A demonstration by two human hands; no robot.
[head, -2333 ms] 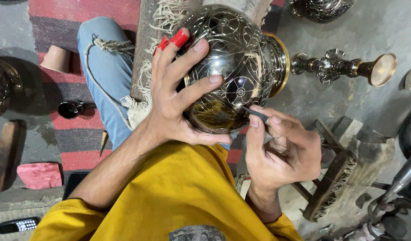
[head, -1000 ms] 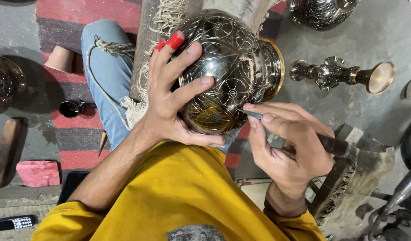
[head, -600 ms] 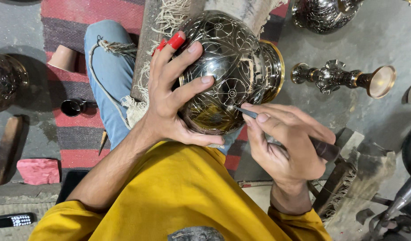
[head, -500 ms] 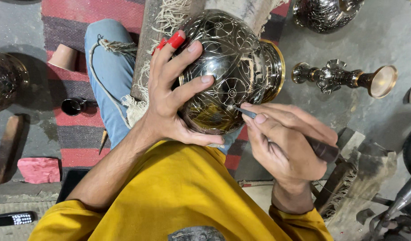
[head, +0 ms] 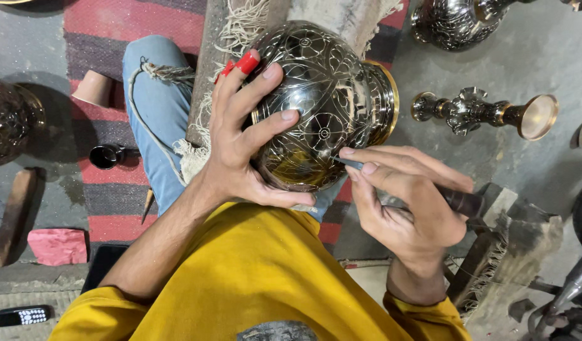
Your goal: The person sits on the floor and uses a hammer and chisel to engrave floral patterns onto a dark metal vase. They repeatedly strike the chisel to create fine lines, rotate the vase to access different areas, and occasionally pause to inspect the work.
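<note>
Head view, looking down: left hand (head: 243, 142) spreads over an engraved metal vase (head: 326, 104) resting on the lap, steadying it. Right hand (head: 408, 202) pinches a dark-handled engraving tool (head: 458, 200) pen-style, its tip touching the vase's patterned side.

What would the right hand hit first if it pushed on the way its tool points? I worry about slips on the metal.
Most likely the engraved vase: the right hand aims its tool at the wall, tip apparently touching already. The left hand braces beyond.
</note>
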